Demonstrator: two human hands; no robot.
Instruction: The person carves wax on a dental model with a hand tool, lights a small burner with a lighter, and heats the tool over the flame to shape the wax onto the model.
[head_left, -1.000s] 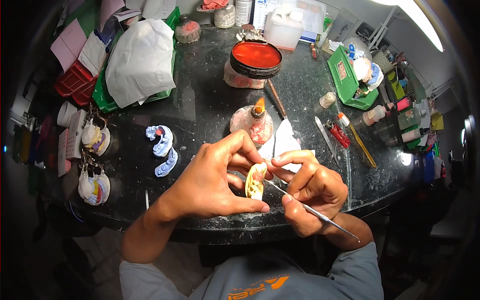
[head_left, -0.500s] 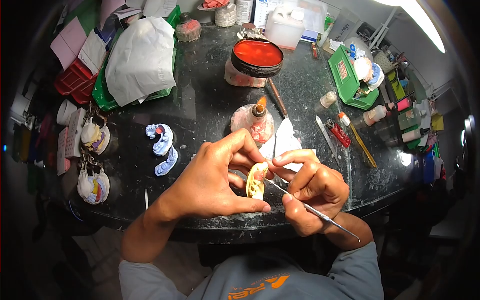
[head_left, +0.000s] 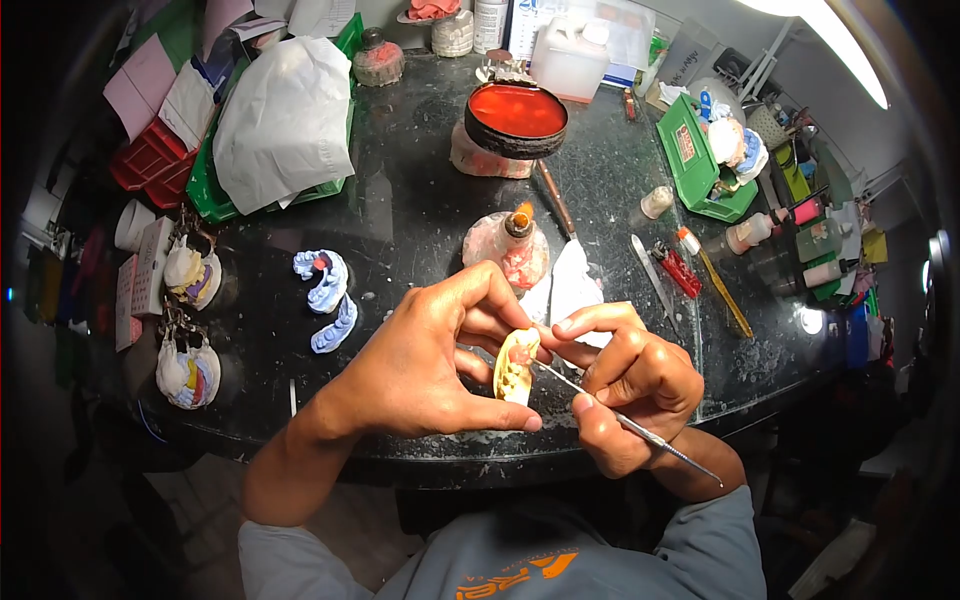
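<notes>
My left hand (head_left: 425,355) is closed around a small yellow dental cast (head_left: 514,372), holding it upright by its edges over the front of the bench. A patch of pink wax-like material shows on the cast's upper part. Pinched in my right hand (head_left: 640,385) is a thin metal dental carver (head_left: 640,430). Its tip touches or nearly touches the pink patch; which of the two I cannot tell. The fingertips of both hands come close together at the far side of the cast. Just beyond them a burner (head_left: 518,225) burns with an orange flame.
A pan of red molten wax (head_left: 516,108) stands behind the burner. Blue-white casts (head_left: 325,285) and mounted models (head_left: 187,372) lie to the left. On the right are a knife (head_left: 652,275), a red tool (head_left: 678,272), a yellow-handled brush (head_left: 722,285) and a green box (head_left: 735,205).
The carver's tip has shifted very slightly on the pink patch. Both hands and the cast have otherwise hardly moved, and the view has dipped a little.
</notes>
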